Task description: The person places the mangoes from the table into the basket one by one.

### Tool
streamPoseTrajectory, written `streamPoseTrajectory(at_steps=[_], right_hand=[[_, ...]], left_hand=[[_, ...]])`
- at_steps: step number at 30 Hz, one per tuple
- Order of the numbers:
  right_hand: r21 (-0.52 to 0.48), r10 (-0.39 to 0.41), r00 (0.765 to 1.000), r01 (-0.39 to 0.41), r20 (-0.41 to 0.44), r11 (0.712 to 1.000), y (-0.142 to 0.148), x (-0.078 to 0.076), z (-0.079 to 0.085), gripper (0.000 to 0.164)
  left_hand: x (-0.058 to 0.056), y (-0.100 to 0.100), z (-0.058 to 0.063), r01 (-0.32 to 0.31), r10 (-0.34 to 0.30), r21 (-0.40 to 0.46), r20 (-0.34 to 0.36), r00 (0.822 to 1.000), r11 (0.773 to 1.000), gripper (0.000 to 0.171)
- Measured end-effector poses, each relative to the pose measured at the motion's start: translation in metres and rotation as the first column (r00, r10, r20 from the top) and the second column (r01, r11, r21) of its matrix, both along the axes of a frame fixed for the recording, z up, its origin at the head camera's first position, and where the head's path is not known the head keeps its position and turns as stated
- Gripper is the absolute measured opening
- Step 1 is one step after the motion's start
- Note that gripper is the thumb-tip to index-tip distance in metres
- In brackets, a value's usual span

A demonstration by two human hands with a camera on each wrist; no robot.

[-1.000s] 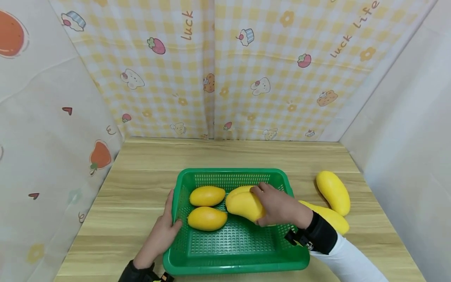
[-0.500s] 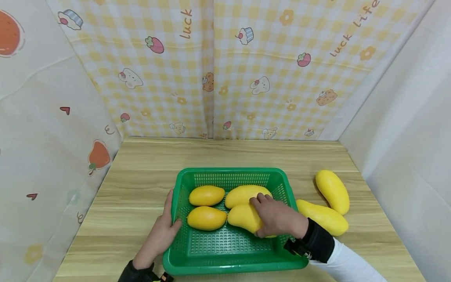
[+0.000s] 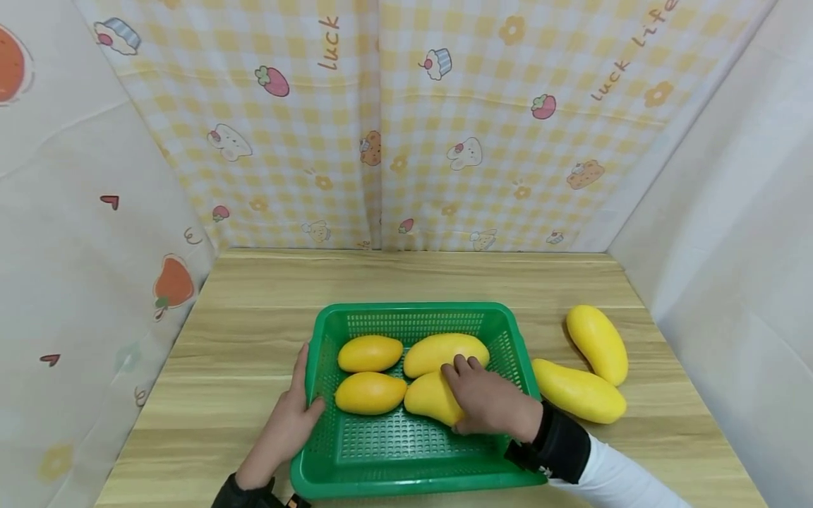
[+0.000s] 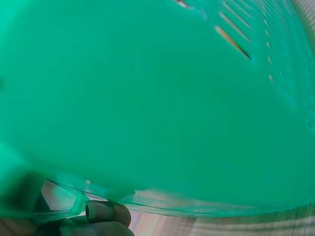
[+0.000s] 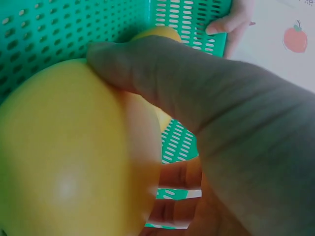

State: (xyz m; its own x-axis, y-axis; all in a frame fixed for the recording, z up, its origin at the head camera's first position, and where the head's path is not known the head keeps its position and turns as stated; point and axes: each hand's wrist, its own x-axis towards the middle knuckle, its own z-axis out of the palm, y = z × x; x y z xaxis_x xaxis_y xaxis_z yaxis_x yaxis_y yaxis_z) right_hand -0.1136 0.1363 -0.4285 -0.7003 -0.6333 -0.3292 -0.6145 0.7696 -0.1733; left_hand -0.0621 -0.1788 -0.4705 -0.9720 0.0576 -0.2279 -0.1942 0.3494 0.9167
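Note:
A green plastic basket with a slotted wall stands on the table. My left hand grips its left rim, thumb on the inner side; in the left wrist view its fingers curl at the basket's edge. Inside, my right hand holds a yellow mango at the front right of the group. The right wrist view has the thumb and curled fingers around that mango, whose far end the hand hides from above. Behind it lies another long mango. Two shorter, deeper-yellow mangoes lie at the left.
Right of the basket, two more long mangoes rest on the wood-grain table, one touching the other. A yellow checked cloth hangs behind the table, with pale sheets at both sides.
My right hand has brought the mango forward and down, from over the rear long mango to in front of it. The left hand stays on the rim.

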Motion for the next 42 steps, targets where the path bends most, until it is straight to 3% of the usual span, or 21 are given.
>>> streamPoseTrajectory(at_steps=[10, 25, 34, 42], right_hand=[[-0.011, 0.067, 0.994, -0.068, -0.084, 0.998, -0.001, 0.002, -0.009, 0.083], [0.035, 0.128, 0.971, -0.124, -0.202, 0.992, 0.000, -0.001, -0.015, 0.075], [0.059, 0.144, 0.966, -0.134, -0.216, 0.989, 0.002, -0.003, -0.018, 0.080], [0.050, 0.146, 0.973, -0.139, -0.177, 0.989, 0.005, -0.003, -0.017, 0.087]], left_hand=[[0.002, -0.001, -0.001, -0.014, 0.014, 0.062, 0.006, 1.000, 0.998, 0.088], [0.000, 0.001, 0.001, -0.007, 0.007, 0.032, -0.005, 1.000, 0.999, 0.088], [0.000, 0.001, 0.001, -0.004, 0.004, 0.013, -0.009, 1.000, 1.000, 0.088], [0.000, 0.002, -0.001, -0.011, 0.011, -0.012, -0.009, 1.000, 1.000, 0.088]])
